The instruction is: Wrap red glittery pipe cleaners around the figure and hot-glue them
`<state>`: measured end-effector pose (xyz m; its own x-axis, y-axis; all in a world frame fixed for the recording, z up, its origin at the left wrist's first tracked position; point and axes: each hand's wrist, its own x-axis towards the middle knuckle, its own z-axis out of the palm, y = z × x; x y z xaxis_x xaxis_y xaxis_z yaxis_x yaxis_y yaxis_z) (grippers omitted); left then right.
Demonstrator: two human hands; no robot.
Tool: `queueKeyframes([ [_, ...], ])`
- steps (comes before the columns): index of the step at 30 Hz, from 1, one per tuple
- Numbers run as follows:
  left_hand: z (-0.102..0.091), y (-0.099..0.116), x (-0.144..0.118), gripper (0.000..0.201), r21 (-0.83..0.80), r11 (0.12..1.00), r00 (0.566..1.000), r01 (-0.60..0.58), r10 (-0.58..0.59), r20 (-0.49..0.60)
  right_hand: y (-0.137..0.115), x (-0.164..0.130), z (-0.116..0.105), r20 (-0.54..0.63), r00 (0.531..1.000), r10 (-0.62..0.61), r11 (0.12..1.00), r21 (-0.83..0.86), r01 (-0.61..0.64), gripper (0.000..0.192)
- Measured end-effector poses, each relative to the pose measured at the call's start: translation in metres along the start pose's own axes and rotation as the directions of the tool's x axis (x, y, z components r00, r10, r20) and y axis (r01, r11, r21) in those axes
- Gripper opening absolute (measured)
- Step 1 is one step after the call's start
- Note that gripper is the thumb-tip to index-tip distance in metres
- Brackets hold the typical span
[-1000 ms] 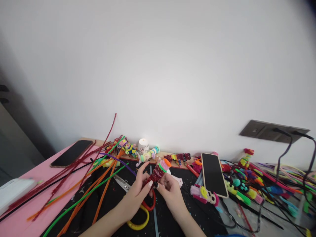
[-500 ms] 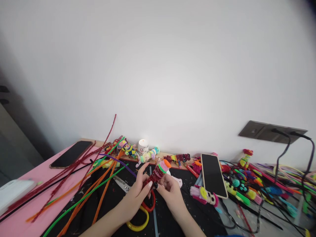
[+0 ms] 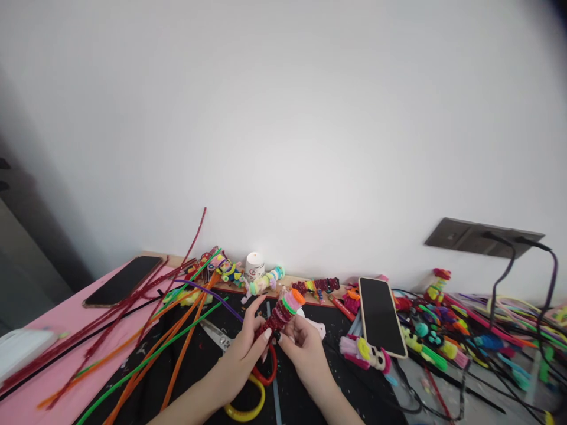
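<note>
Lower centre: I read the striped pipe-cleaner piece (image 3: pixel 283 311) slanting, orange end toward upper right; left hand (image 3: pixel 241 353) grips its lower end, right hand (image 3: pixel 305 348) adjoining, its hold unclear.

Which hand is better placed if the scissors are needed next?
Likely the left hand: in view it overlaps the scissors, while the right hand sits right of them; both also hold the maroon piece.

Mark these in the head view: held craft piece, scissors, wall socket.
Held craft piece (image 3: pixel 279 316): head view, on its dark red body.
Scissors (image 3: pixel 217 336): head view, on the metal blades.
Wall socket (image 3: pixel 470 237): head view, on the cover plate.
</note>
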<state>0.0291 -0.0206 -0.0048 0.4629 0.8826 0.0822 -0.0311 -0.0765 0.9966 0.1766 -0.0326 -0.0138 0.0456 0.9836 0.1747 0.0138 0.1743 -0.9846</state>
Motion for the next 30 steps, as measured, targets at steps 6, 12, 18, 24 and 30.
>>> queueKeyframes([
  [6,-0.0043,-0.0028,-0.0009,0.056,0.021,1.000,0.999,0.010,-0.010,0.038,-0.0017,0.0000,0.0001,-0.010,1.000,0.005,1.000,0.000,-0.005,0.031],
  [12,-0.0033,0.0011,-0.0021,0.061,-0.013,0.999,0.999,0.044,-0.043,0.026,-0.0018,-0.0001,-0.0003,-0.012,1.000,0.004,1.000,0.009,-0.003,0.033],
  [18,-0.0021,0.0050,-0.0024,0.062,-0.029,0.998,0.999,0.048,-0.048,0.010,-0.0012,0.0004,-0.0007,-0.016,1.000,0.025,1.000,0.009,-0.025,0.032],
  [24,-0.0029,0.0017,-0.0040,0.062,-0.016,0.998,0.998,0.057,-0.057,0.022,0.0008,0.0002,-0.0007,-0.008,1.000,0.010,1.000,0.014,-0.010,0.029],
  [30,-0.0032,0.0028,-0.0030,0.062,-0.039,0.998,0.998,0.049,-0.048,0.028,0.0000,-0.0005,-0.0005,0.000,1.000,0.002,1.000,0.009,-0.002,0.028],
])
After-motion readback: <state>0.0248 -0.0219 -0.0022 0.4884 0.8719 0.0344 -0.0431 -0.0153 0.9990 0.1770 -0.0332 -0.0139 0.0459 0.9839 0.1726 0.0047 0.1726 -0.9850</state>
